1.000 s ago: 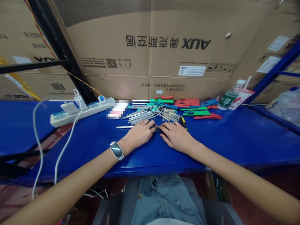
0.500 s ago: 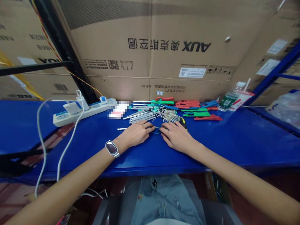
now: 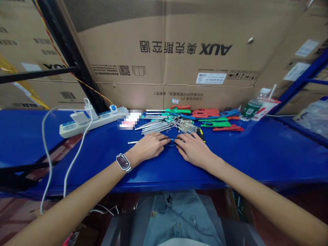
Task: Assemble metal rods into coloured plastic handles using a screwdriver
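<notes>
Both hands rest low over the blue table, fingers curled around a blue lighter-like piece (image 3: pixel 171 144) with a metal tube (image 3: pixel 132 142) that sticks out to the left. My left hand (image 3: pixel 152 147), below a wrist band, closes on its left part. On the right part, by the blue loop, my right hand (image 3: pixel 193 148) is closed. Just behind the hands lie several metal tubes (image 3: pixel 155 127), thin wires and clear inner parts (image 3: pixel 187 126). A yellow and black screwdriver handle (image 3: pixel 201 135) lies beside my right hand.
Green handle shells (image 3: pixel 217 124) and red ones (image 3: pixel 229 128) lie at the back right, near a bottle (image 3: pixel 250 110) and a cup (image 3: pixel 266 107). A white power strip (image 3: pixel 97 120) with cables is on the left. A large cardboard box (image 3: pixel 164 75) stands behind.
The view has shifted very slightly. Both hands keep the same place and hold on the blue piece.
</notes>
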`<state>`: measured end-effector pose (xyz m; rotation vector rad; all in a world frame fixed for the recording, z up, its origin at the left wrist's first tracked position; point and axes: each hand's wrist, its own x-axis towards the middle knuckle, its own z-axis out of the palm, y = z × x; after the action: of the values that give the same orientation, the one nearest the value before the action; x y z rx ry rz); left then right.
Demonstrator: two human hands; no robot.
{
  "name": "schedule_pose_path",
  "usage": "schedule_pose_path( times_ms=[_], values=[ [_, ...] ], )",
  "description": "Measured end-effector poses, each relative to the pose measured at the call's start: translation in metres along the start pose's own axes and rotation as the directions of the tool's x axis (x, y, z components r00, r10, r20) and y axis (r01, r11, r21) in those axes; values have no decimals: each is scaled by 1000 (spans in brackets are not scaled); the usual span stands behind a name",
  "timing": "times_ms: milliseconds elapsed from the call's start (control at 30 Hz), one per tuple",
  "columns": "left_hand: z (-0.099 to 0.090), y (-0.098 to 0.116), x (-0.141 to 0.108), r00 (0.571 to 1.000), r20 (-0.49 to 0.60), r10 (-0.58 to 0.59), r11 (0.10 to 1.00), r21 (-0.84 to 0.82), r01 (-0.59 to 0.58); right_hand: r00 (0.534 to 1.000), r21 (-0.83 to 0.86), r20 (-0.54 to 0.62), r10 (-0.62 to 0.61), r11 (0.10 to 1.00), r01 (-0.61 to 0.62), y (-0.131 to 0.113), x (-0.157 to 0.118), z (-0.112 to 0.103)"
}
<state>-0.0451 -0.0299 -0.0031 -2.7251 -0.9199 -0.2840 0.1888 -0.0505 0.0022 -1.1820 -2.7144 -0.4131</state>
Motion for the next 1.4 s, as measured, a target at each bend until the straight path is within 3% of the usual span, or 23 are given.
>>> schedule_pose_path(
  times_ms=[467,600,733,1000,1233,1400],
  values=[
    [0,0,-1,1000,17,16,999,-37,-16,1000,106,-24,2,994,1,1,8,-10],
    [1,-3,-1,1000,-25,-5,992,-127,2,999,130,-20,-28,991,30,-1,11,-10],
    [-3,-11,-3,993,-69,-98,971,-227,80,1000,129,-14,-7,992,8,-3,10,-7],
    [-9,-24,-7,997,-1,-83,943,-325,78,1000,163,8,-13,987,12,-1,11,-9],
    [2,-29,-5,990,-13,-143,858,-500,117,998,244,39,-39,969,28,13,40,-17],
    [2,-25,-1,986,-25,-166,892,-431,140,984,356,118,-134,931,84,23,62,-14]
  ],
)
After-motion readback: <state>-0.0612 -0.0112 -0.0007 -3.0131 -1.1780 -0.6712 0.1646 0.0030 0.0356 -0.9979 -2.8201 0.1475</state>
